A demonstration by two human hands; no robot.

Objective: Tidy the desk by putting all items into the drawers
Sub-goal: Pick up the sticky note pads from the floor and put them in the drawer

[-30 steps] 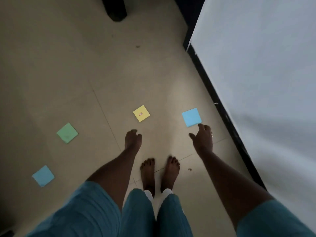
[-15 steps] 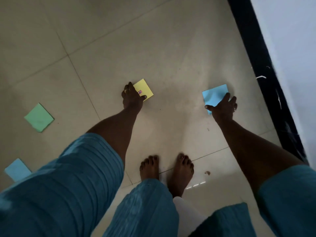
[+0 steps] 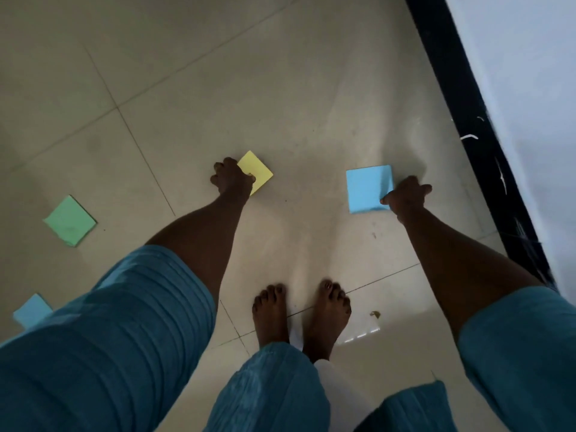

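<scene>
Yellow paper shows under the left hand, whose fingers are curled down and closed on the near-left corner of the yellow note pad; the pad lies flat or nearly flat on the floor, set cornerwise like a diamond. Ahead and to the right of the bare feet, the right hand is closed in a pinch on the near-right corner of the blue note pad, thumb on its top face, the other fingers curled behind its edge. Whether that pad is lifted clear of the floor or resting on it cannot be told. Both forearms reach down from teal sleeves, the left arm ahead and left of the feet, the right arm to their right.

Farther out, well to the left of the feet, a green note pad lies alone on the tiles, apart from both hands. Nearer the person and still farther left of the feet, a second blue pad is partly covered by the left sleeve. Right of the feet, beyond the right hand, a black skirting strip runs along the floor edge beneath a pale wall. A small brown speck sits on the tile just right of the feet
</scene>
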